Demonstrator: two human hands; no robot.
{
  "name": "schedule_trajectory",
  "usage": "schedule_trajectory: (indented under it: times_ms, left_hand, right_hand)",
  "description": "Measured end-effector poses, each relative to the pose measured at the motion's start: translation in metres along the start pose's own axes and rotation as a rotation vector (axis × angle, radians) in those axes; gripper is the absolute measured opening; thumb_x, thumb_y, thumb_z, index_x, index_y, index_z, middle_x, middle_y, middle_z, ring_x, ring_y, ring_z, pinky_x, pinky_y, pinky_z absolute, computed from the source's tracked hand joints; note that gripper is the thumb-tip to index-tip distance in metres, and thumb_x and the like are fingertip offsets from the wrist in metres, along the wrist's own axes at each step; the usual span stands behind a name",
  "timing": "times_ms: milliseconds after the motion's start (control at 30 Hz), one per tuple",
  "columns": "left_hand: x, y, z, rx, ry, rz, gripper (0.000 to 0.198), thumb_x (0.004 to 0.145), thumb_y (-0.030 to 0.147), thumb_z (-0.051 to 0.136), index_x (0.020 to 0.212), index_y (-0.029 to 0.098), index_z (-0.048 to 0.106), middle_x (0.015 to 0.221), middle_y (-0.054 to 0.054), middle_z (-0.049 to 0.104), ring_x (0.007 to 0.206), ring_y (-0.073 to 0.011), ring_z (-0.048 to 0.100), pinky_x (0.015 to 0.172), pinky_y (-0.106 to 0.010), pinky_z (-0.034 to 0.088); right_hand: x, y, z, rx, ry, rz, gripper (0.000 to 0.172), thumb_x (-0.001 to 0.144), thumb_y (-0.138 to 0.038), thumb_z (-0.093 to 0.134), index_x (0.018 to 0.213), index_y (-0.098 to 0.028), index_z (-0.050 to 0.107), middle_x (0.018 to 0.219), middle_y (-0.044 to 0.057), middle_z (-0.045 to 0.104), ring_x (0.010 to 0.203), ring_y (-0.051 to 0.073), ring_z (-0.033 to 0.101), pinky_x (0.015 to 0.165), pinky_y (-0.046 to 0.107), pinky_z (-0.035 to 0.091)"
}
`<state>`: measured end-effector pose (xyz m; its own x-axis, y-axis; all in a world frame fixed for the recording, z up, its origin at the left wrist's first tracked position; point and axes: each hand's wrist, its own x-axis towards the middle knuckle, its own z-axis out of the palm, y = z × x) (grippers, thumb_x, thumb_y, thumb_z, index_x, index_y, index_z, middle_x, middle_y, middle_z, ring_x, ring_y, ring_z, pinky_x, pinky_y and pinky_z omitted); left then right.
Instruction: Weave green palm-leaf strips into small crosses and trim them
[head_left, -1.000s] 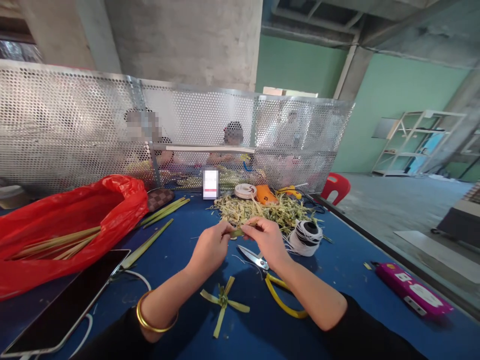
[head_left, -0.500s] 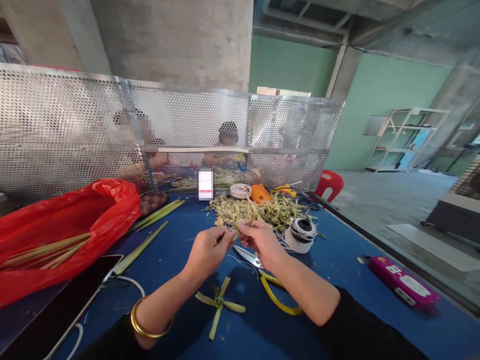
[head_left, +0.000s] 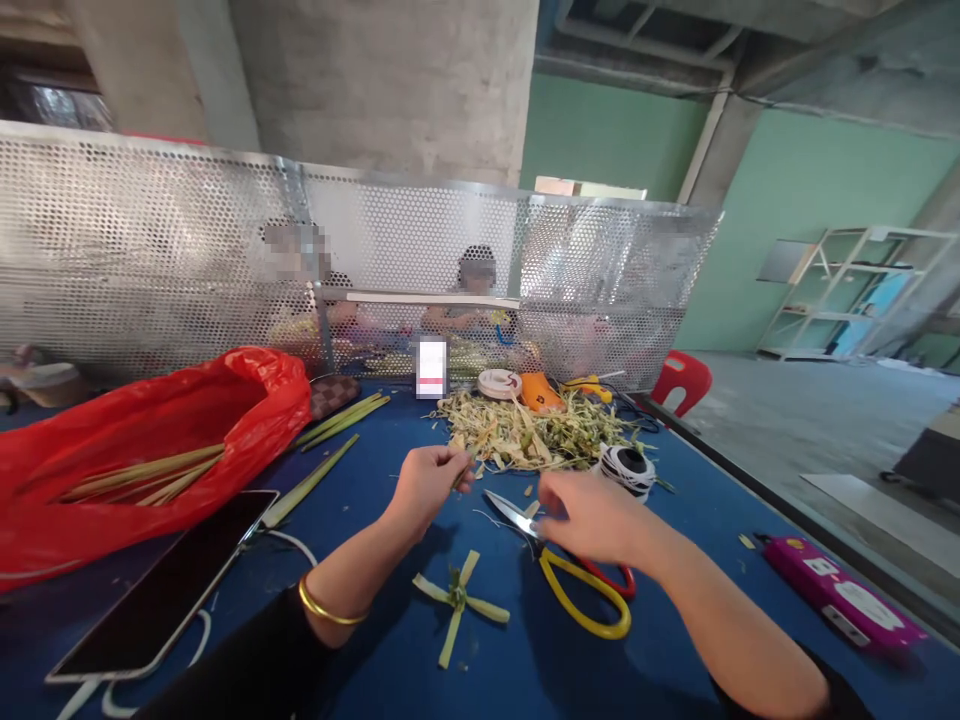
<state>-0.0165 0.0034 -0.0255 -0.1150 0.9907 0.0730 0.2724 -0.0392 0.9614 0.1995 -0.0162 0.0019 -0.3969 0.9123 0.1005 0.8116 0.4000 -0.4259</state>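
Note:
My left hand (head_left: pixel 427 483) is raised over the blue table (head_left: pixel 675 560) and pinches a small green leaf strip (head_left: pixel 463 473) between its fingertips. My right hand (head_left: pixel 592 515) has dropped low and hovers just above the scissors (head_left: pixel 559 555) with yellow and red handles; it is blurred and its fingers look loosely curled. A folded cross of leaf strips (head_left: pixel 459 603) lies on the table between my forearms. A pile of leaf trimmings (head_left: pixel 536 432) sits just beyond both hands, with a spool of white thread (head_left: pixel 627 468) at its right.
A red plastic bag (head_left: pixel 142 460) with long leaf stalks lies at left, a tablet (head_left: pixel 161 590) with a white cable before it. A purple box (head_left: pixel 840 595) lies at right. A perforated metal screen (head_left: pixel 150 260) stands behind the table, with people seated beyond it.
My right hand let go of the leaf strip and moved down and right to the scissors. The left hand kept hold of the strip.

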Motion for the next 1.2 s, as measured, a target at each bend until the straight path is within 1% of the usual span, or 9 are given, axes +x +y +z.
schedule_trajectory:
  times_ms: [67,167,400,533,667,767,867,1000,1200]
  left_hand:
    - [0.002,-0.003,-0.002,0.006,0.022,0.007,0.027,0.075,0.037,0.056,0.064,0.014,0.066,0.061,-0.003,0.066,0.05,-0.0114,0.057,0.055,-0.023,0.047]
    - [0.003,-0.005,-0.003,0.015,0.048,0.011,0.027,0.074,0.038,0.057,0.062,0.016,0.066,0.061,-0.002,0.067,0.049,-0.0111,0.057,0.054,-0.022,0.046]
    - [0.004,-0.007,-0.007,0.066,0.086,0.009,0.027,0.073,0.04,0.057,0.064,0.017,0.067,0.062,-0.002,0.068,0.05,-0.0125,0.059,0.054,-0.023,0.045]
    - [0.007,-0.009,-0.012,0.106,0.115,0.019,0.028,0.074,0.041,0.055,0.066,0.017,0.068,0.065,-0.002,0.07,0.054,-0.0138,0.061,0.054,-0.023,0.044]
    - [0.01,-0.01,-0.014,0.125,0.138,0.029,0.029,0.075,0.042,0.053,0.067,0.018,0.068,0.066,-0.002,0.071,0.055,-0.0138,0.062,0.054,-0.023,0.043]
    - [0.012,-0.011,-0.014,0.138,0.153,0.038,0.029,0.075,0.043,0.054,0.069,0.018,0.068,0.067,-0.001,0.071,0.054,-0.0138,0.061,0.055,-0.023,0.042]
    - [0.013,-0.012,-0.017,0.154,0.175,0.049,0.029,0.074,0.043,0.055,0.067,0.019,0.068,0.065,-0.001,0.07,0.054,-0.0138,0.061,0.056,-0.023,0.042]
    - [0.016,-0.013,-0.023,0.167,0.227,0.049,0.029,0.075,0.043,0.055,0.066,0.019,0.068,0.065,-0.001,0.071,0.054,-0.014,0.061,0.056,-0.023,0.042]
    - [0.019,-0.017,-0.018,0.146,0.247,0.049,0.027,0.075,0.041,0.055,0.066,0.018,0.068,0.065,-0.002,0.07,0.053,-0.0137,0.06,0.055,-0.023,0.042]
  right_hand:
    - [-0.021,0.008,0.008,-0.236,-0.123,0.032,0.019,0.066,-0.027,0.064,0.083,-0.02,0.061,0.07,0.006,0.063,0.058,0.019,0.055,0.05,0.027,0.026]
    - [-0.041,0.019,0.026,-0.34,-0.124,0.041,0.047,0.066,-0.017,0.056,0.113,-0.019,0.056,0.098,0.012,0.062,0.074,0.023,0.06,0.054,0.028,0.032]
    - [-0.037,0.03,0.039,-0.406,-0.094,0.077,0.075,0.064,-0.01,0.052,0.137,-0.016,0.038,0.106,0.017,0.062,0.083,0.028,0.062,0.062,0.029,0.04]
    - [-0.041,0.036,0.034,-0.202,-0.108,0.08,0.074,0.065,-0.007,0.049,0.136,-0.025,0.042,0.112,0.012,0.064,0.09,0.027,0.062,0.067,0.029,0.043]
    - [-0.044,0.037,0.028,0.302,-0.094,0.091,0.059,0.073,-0.017,0.054,0.13,-0.031,0.051,0.114,0.006,0.064,0.091,0.024,0.062,0.069,0.028,0.045]
    - [-0.03,0.028,0.026,0.735,-0.074,0.185,0.049,0.072,-0.031,0.064,0.12,-0.025,0.058,0.083,0.004,0.066,0.067,0.018,0.059,0.057,0.026,0.044]
    - [-0.006,0.013,0.026,0.957,-0.081,0.204,0.046,0.065,-0.027,0.07,0.11,-0.024,0.059,0.066,-0.004,0.055,0.053,0.011,0.049,0.052,0.023,0.04]
    - [0.017,0.003,0.029,0.838,-0.117,0.094,0.048,0.063,-0.026,0.073,0.108,-0.025,0.056,0.075,-0.004,0.056,0.064,0.012,0.053,0.062,0.025,0.044]
    - [0.013,0.017,0.036,0.558,-0.105,0.108,0.05,0.065,-0.036,0.072,0.11,-0.023,0.056,0.078,-0.002,0.057,0.071,0.017,0.053,0.066,0.027,0.045]
